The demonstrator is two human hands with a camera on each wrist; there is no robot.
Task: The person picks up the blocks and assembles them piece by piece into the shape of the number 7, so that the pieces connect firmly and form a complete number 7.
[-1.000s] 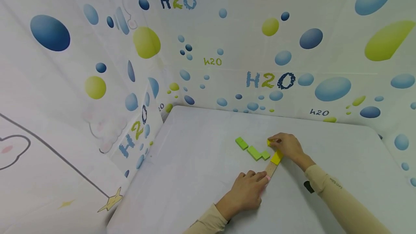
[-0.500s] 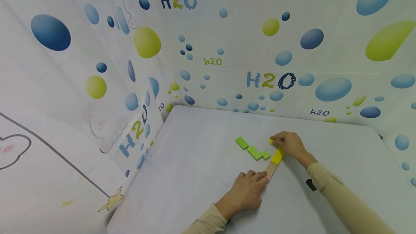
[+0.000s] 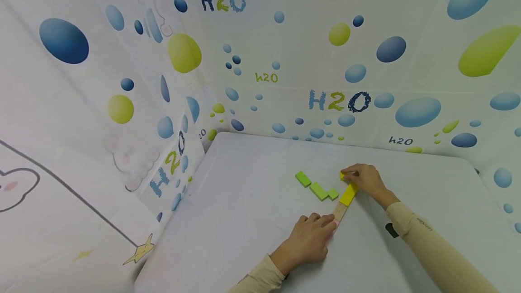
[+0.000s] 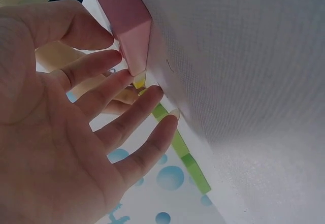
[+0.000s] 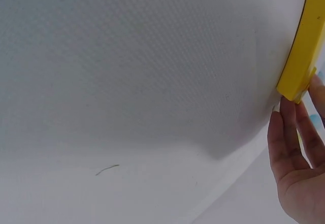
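My left hand [image 3: 307, 241] rests on a row of blocks, fingertips touching the pink block [image 4: 124, 28], fingers mostly extended. The row continues with a plain wooden block [image 3: 339, 211] and a yellow block [image 3: 348, 194], running away to the upper right. At its far end my right hand [image 3: 367, 181] pinches a small yellow block [image 3: 342, 176] between thumb and fingers. In the right wrist view the fingertips are close to the end of the long yellow block [image 5: 303, 46]. My left hand hides part of the pink block.
Left of the row lie two longer green blocks, one farther [image 3: 303, 179] and one nearer [image 3: 319, 191], plus a small green block [image 3: 333, 194]. The white table [image 3: 244, 193] ends at a patterned backdrop [image 3: 285, 98] behind and at the left.
My right hand has shifted slightly right and away with the small yellow block, and the long yellow block shows a little more. The left hand and green blocks stay put.
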